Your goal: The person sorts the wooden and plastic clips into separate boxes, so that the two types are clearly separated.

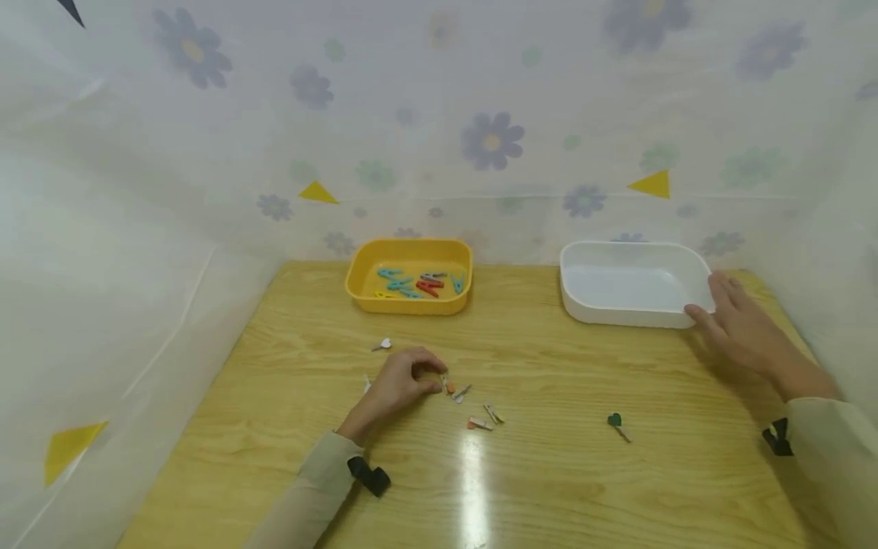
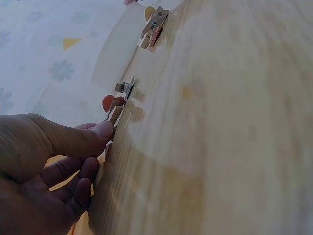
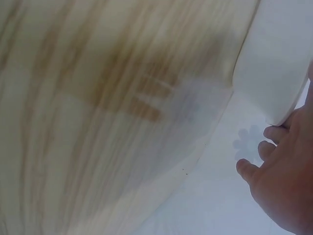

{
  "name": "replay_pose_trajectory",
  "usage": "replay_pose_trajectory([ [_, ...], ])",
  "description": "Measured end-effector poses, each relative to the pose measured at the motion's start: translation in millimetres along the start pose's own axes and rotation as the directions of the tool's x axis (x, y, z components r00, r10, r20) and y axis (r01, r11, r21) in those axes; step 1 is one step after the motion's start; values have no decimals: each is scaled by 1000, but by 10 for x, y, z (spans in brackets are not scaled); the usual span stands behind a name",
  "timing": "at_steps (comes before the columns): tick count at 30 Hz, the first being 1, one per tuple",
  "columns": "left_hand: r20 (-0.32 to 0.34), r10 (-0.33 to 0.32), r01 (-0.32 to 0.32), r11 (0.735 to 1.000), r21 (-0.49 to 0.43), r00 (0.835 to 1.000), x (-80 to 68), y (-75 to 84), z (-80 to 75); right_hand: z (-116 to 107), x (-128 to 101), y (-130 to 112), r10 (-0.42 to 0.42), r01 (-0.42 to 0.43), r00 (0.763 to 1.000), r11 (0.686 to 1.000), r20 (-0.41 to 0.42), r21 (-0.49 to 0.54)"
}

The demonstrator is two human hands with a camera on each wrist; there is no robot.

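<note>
Head view looks forward and down over the whole counter [image 1: 549,473], both trays and wall in frame. Left wrist view sits low, very close, skimming the counter [image 2: 234,127] past the left hand [image 2: 44,166]. Right wrist view, equally close, shares the white tray [image 3: 274,63] [image 1: 634,286] corner with the head view.

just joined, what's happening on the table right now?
A person sits at a wooden table. The left hand is curled over a small clip with an orange heart, fingertips touching it; several more small clips lie loose nearby, including a green one. The right hand rests with straight fingers against the side of an empty white tray. A yellow tray at the back holds bigger coloured pegs.
</note>
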State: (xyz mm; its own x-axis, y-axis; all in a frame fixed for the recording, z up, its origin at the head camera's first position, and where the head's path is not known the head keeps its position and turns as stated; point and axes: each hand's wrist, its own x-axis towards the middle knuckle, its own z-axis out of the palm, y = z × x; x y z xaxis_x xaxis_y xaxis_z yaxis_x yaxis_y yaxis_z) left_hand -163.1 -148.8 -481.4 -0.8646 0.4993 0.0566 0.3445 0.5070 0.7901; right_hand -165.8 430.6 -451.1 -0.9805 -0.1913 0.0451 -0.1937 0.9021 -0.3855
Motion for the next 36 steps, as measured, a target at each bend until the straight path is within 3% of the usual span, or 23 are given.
replay_pose_trajectory([
  [7, 10, 4, -4, 1000, -1, 1000, 13, -2, 16, 13, -6, -51, 21, -21, 1000, 998, -6, -53],
  [19, 19, 20, -21, 1000, 9, 1000, 37, -18, 38, 7, -24, -103, 25, -26, 1000, 998, -17, -55],
  [30, 25, 91, -92, 996, 12, 996, 42, -22, 40, 26, -10, -70, 18, -20, 999, 999, -30, -48],
  [36, 17, 80, -80, 997, 12, 997, 36, -28, 50, 33, -9, -66, 16, -17, 1000, 999, -27, -48],
])
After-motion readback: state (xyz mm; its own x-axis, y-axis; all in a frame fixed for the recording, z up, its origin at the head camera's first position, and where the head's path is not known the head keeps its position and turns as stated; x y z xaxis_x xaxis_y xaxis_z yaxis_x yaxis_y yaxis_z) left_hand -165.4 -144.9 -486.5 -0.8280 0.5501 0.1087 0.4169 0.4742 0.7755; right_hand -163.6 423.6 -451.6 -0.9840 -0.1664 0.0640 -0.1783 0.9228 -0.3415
